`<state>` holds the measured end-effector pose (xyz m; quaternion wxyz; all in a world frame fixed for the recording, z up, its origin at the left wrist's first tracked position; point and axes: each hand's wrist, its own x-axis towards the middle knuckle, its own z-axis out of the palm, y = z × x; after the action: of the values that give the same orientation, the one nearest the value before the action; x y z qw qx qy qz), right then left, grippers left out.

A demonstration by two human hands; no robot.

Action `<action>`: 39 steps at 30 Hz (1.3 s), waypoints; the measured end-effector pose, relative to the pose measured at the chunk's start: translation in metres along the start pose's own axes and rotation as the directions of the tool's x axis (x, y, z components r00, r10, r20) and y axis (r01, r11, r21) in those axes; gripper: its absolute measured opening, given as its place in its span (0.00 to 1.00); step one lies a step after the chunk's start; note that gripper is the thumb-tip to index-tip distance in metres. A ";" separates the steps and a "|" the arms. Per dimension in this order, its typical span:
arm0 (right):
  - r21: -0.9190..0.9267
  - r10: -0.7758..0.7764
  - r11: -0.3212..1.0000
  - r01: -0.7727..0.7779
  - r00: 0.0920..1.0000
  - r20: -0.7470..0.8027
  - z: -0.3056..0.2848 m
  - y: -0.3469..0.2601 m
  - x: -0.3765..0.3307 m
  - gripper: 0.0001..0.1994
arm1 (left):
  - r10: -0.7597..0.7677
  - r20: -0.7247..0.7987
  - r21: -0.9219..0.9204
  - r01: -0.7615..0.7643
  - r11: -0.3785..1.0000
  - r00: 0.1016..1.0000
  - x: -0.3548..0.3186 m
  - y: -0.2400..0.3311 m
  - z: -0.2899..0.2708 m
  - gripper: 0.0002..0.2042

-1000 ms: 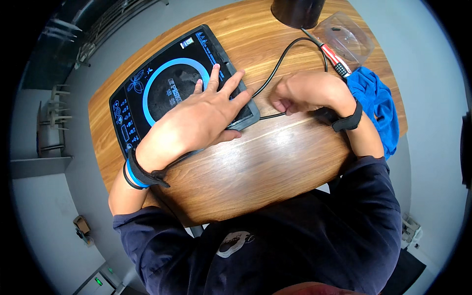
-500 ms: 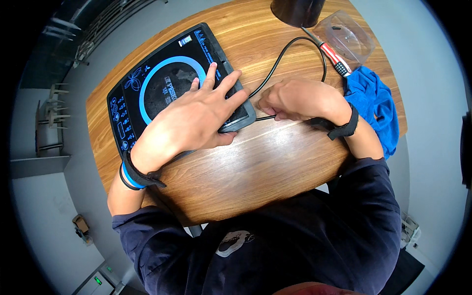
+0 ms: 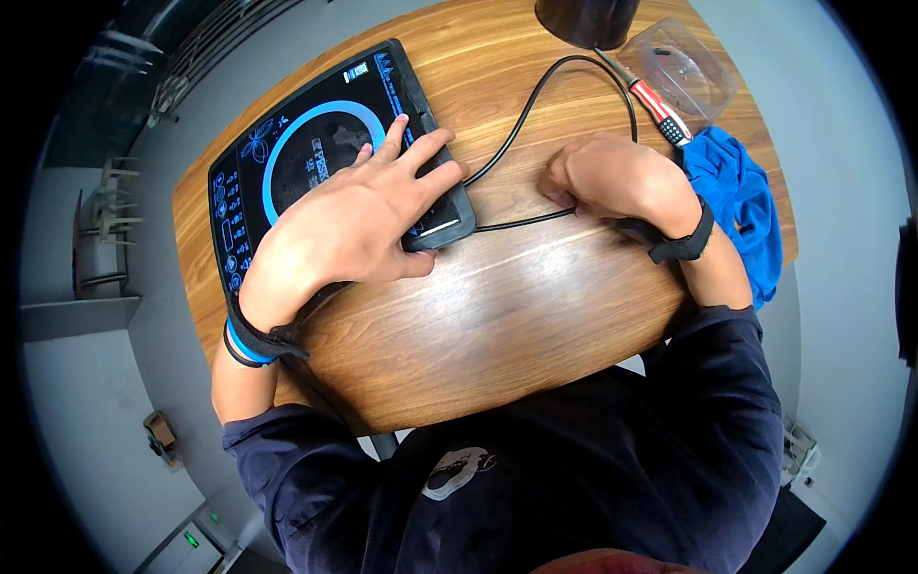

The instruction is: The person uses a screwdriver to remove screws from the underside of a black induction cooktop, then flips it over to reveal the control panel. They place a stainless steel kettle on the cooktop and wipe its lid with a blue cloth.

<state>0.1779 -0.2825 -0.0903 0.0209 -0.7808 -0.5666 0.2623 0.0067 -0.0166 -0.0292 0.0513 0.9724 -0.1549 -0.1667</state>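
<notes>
Closest in, the person's dark navy sleeves come up from the bottom edge, a strap on each wrist. The left hand (image 3: 359, 225) lies flat, palm down, with fingers spread across the near right corner of a flat black induction cooktop with a blue ring and blue touch markings (image 3: 287, 172), thumb resting on the round-cornered wooden table (image 3: 497, 325) just beside the cooktop's edge. So that hand is open and pressing down, not clutching anything.

The right hand (image 3: 612, 177) sits curled on the table to the right of the cooktop, knuckles up, fingers folded under onto the thin black power cord (image 3: 521, 223). It looks closed on the cord where it runs along the table, but the fingertips are tucked out of sight, so I can't tell how tightly (could just be pinning it to the wood). The cord leaves the cooktop's right side, passes under that hand and loops up and back in a big arc.

Further out on the right is a crumpled bright blue cloth (image 3: 741, 206), touching a red-handled screwdriver (image 3: 653, 102). Beyond that, a clear plastic container (image 3: 690, 67) and a dark round object (image 3: 585, 17) at the table's far edge
</notes>
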 end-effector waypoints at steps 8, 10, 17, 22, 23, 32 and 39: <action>-0.217 -0.194 0.963 0.161 0.970 -0.144 0.009 0.012 -0.001 0.09 | 0.011 -0.014 0.010 -0.011 1.000 1.000 -0.001 -0.001 0.000 0.47; -0.177 -0.273 0.954 0.243 0.946 -0.172 0.012 -0.003 0.003 0.16 | 0.020 -0.011 0.003 -0.020 1.000 1.000 0.000 -0.001 0.000 0.47; -0.023 -0.305 0.952 0.305 0.937 -0.171 0.026 -0.038 0.016 0.17 | 0.027 -0.020 0.002 -0.027 1.000 0.999 0.001 -0.001 -0.004 0.46; -0.064 -0.166 0.983 0.170 0.984 0.063 0.003 -0.021 0.001 0.11 | 0.031 -0.006 0.016 -0.031 0.999 0.999 0.000 -0.004 0.003 0.46; -0.064 -0.149 0.986 0.154 0.986 0.076 0.000 -0.018 0.000 0.10 | 0.024 0.000 0.021 -0.024 0.999 1.000 0.000 -0.002 0.002 0.46; -0.113 -0.087 0.991 0.077 0.993 -0.079 -0.005 -0.001 -0.004 0.16 | -0.014 -0.021 0.000 0.014 1.000 1.000 -0.006 0.001 0.007 0.45; -0.184 0.051 0.981 -0.058 0.998 -0.043 -0.006 0.009 0.000 0.24 | -0.029 -0.018 -0.077 0.028 0.997 0.999 -0.015 -0.009 0.011 0.41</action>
<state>0.1888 -0.2842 -0.0880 -0.0482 -0.7995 -0.5664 0.1942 -0.0082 -0.0040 -0.0360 0.0875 0.9734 -0.1340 -0.1638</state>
